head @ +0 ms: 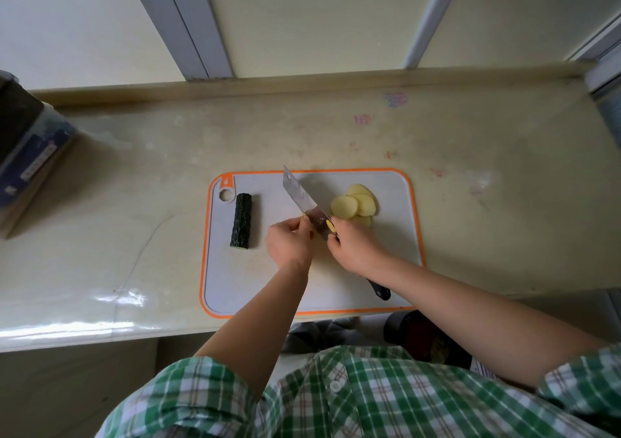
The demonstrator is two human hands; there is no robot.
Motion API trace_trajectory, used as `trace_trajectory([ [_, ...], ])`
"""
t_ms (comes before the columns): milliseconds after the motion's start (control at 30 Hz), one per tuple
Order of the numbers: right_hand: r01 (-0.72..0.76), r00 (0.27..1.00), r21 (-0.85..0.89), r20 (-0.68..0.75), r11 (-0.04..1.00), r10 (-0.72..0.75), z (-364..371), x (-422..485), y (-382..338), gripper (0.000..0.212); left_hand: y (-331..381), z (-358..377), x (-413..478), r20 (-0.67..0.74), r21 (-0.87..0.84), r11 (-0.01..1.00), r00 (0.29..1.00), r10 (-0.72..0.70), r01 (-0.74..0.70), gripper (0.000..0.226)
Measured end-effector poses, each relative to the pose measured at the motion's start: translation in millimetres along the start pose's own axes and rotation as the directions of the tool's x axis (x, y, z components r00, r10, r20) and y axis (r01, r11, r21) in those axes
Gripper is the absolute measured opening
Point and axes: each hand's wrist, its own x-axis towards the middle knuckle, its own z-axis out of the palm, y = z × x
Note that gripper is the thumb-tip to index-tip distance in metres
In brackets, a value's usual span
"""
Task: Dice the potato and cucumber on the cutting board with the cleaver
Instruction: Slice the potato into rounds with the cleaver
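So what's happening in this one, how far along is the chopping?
A person stands at a counter over a grey, orange-rimmed cutting board. The right hand grips the cleaver by its handle, blade angled away to the left. The left hand has its fingertips at the blade's side; whether it pinches a small piece is unclear. Potato slices lie overlapped on the board's right side, not yet diced. The cucumber lies uncut on the left.
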Motion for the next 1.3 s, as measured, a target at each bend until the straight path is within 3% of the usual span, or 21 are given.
trace_trajectory([
  [800, 0.002, 1.0, 0.043, -0.027, 0.999, -0.001, 30, 3, 11, 0.007, 5, -6, -4, -0.001, -0.004, 1.0, 1.0, -0.016, 0.016, 0.025],
  [967, -0.02, 0.997, 0.069, -0.073, 0.997, 0.025, 28, 2, 11, 0.005, 7, -12, -3, -0.005, 0.082, 0.997, 1.0, -0.012, 0.013, 0.025],
  [1067, -0.054, 0.998, 0.146, -0.032, 0.988, 0.059, 18, 3, 11, 0.009, 5, -16, -5, -0.019, 0.075, 0.996, 0.999, -0.038, 0.039, 0.029],
  [1167, -0.12, 0.993, 0.379, 0.038, 0.918, 0.115, 6, 1, 10, 0.006, 7, -17, -4, 0.006, 0.012, 0.999, 0.999, -0.047, 0.047, 0.026],
  [1300, -0.133, 0.986, 0.581, -0.002, 0.803, 0.164, -30, -7, 18, 0.019, 13, -15, 0, 0.205, 0.047, 0.998, 0.978, 0.029, -0.039, 0.017],
])
